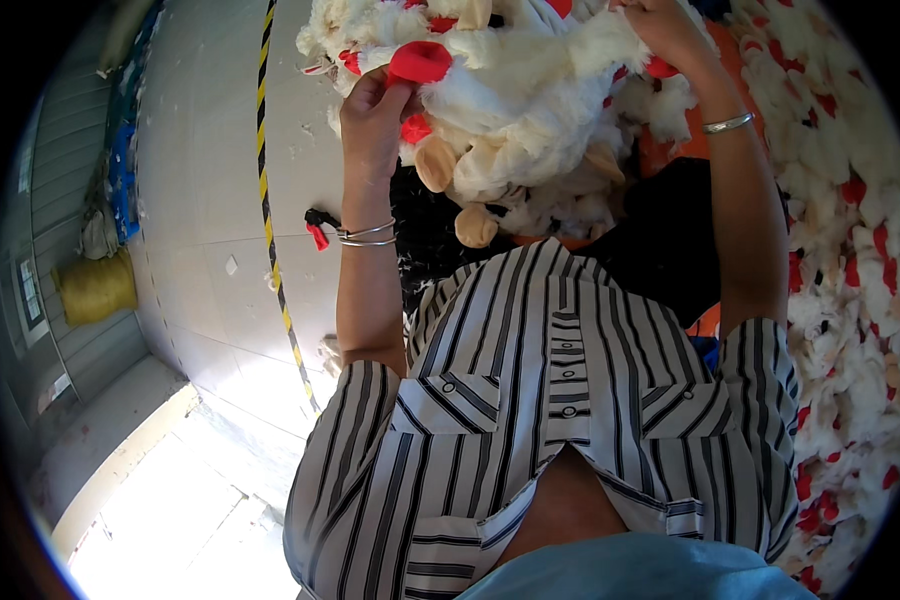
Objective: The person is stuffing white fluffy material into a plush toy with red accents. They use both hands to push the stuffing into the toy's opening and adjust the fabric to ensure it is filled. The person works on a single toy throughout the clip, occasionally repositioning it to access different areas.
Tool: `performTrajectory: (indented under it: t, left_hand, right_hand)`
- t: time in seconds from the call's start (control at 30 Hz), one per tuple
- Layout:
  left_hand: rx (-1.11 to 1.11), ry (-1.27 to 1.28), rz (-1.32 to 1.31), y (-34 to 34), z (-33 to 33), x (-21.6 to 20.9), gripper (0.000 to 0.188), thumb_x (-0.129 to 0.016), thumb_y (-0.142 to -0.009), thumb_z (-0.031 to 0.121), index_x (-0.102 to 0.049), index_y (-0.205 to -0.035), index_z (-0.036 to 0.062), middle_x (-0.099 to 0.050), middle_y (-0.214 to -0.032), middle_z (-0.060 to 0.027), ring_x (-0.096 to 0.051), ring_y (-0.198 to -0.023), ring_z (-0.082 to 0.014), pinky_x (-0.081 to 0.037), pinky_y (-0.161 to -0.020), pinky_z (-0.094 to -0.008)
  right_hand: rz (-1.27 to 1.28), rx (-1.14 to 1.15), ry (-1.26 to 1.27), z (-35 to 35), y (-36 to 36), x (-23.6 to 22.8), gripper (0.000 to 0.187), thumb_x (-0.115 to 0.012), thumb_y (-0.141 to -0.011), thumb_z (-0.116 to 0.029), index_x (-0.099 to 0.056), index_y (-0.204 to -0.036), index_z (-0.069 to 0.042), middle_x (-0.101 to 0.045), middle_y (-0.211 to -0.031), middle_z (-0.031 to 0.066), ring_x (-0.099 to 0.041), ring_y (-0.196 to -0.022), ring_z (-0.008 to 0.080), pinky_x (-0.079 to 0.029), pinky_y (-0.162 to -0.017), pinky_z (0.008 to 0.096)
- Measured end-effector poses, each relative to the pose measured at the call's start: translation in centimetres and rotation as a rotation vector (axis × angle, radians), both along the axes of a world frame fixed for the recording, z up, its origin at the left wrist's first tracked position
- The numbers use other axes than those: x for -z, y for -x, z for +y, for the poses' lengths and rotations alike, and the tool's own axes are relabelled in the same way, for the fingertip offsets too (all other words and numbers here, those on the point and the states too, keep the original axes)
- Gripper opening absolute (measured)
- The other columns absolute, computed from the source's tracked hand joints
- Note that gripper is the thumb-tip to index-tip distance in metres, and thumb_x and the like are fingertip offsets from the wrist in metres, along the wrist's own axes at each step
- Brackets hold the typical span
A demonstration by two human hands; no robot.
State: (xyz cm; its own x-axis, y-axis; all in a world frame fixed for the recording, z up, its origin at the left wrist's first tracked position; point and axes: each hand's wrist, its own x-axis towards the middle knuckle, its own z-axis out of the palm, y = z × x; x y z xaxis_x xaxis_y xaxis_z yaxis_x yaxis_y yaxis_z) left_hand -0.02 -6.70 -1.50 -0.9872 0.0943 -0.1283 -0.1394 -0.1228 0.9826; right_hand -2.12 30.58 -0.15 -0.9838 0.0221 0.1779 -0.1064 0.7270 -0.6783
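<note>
A heap of white fluffy plush pieces (530, 110) lies in front of me over my lap, with red and tan fabric parts among them. My left hand (374, 118) is closed on a rounded red fabric piece (420, 63) at the heap's left side, thumb and fingers pinching its edge. At the upper right, my right hand (662, 32) is closed on white fluffy plush (605, 45) that stretches leftward from it. Its fingertips are partly out of view at the top edge. Below the heap hang tan rounded pieces (435, 163), shaped like small ears or paws.
A large pile of white plush with red bits (855, 290) fills the right side. An orange surface (732, 90) shows behind my right forearm. Black-and-yellow floor tape (263, 150) runs along the grey tiled floor (205, 190) at left. A yellow bundle (95, 288) stands farther left.
</note>
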Motion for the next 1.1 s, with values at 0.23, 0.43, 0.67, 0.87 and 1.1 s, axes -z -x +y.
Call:
performTrajectory:
  t: [0.23, 0.43, 0.67, 0.87, 1.1]
  left_hand:
    - [0.035, 0.089, 0.245, -0.5, 2.7, -1.6, 0.016, -0.064, -0.09, 0.001, -0.066, -0.106, -0.0002, -0.069, -0.096, -0.0055, -0.065, -0.086, -0.0101, -0.055, -0.077, -0.0256]
    - [0.027, 0.084, 0.336, -1.4, 6.4, -2.6, 0.014, -0.062, -0.092, -0.001, -0.063, -0.106, -0.0004, -0.069, -0.098, -0.0054, -0.064, -0.088, -0.0085, -0.054, -0.081, -0.0237]
    - [0.02, 0.099, 0.275, -3.1, 8.8, -4.5, 0.013, -0.06, -0.091, -0.001, -0.065, -0.103, -0.0014, -0.07, -0.094, -0.006, -0.063, -0.077, -0.008, -0.052, -0.069, -0.0217]
    - [0.01, 0.17, 0.206, -2.2, 5.2, -3.7, 0.012, -0.061, -0.089, -0.001, -0.065, -0.1, -0.0004, -0.066, -0.082, -0.0004, -0.059, -0.069, -0.0045, -0.048, -0.063, -0.0194]
    - [-0.027, 0.085, 0.379, -1.5, 5.2, -4.9, 0.039, -0.068, -0.088, 0.002, -0.055, -0.124, 0.0014, -0.061, -0.092, 0.0007, -0.056, -0.073, -0.0064, -0.048, -0.065, -0.0204]
  right_hand:
    - [0.113, -0.412, 0.17, -8.0, -3.9, -5.8, 0.009, -0.065, -0.089, -0.012, -0.066, -0.09, -0.003, -0.061, -0.073, 0.0081, -0.058, -0.063, 0.0182, -0.046, -0.061, 0.0301]
    - [0.092, -0.485, 0.381, -10.9, -4.0, -2.2, 0.021, -0.068, -0.094, -0.016, -0.069, -0.11, -0.002, -0.068, -0.084, 0.003, -0.056, -0.068, 0.006, -0.046, -0.06, 0.0229]
    - [-0.022, -0.417, 0.355, -10.8, -4.0, -1.9, 0.021, -0.07, -0.089, -0.019, -0.069, -0.099, -0.001, -0.061, -0.069, 0.0032, -0.052, -0.06, 0.0065, -0.043, -0.055, 0.0247]
    - [0.069, -0.388, 0.305, -8.7, -3.9, -3.5, 0.015, -0.068, -0.092, -0.016, -0.064, -0.099, -0.003, -0.06, -0.076, -0.0032, -0.048, -0.063, 0.0026, -0.041, -0.058, 0.0213]
    - [0.057, -0.502, 0.308, -9.4, -4.4, -3.3, 0.014, -0.067, -0.091, -0.013, -0.06, -0.097, -0.002, -0.059, -0.078, -0.0016, -0.05, -0.067, 0.0053, -0.043, -0.063, 0.0236]
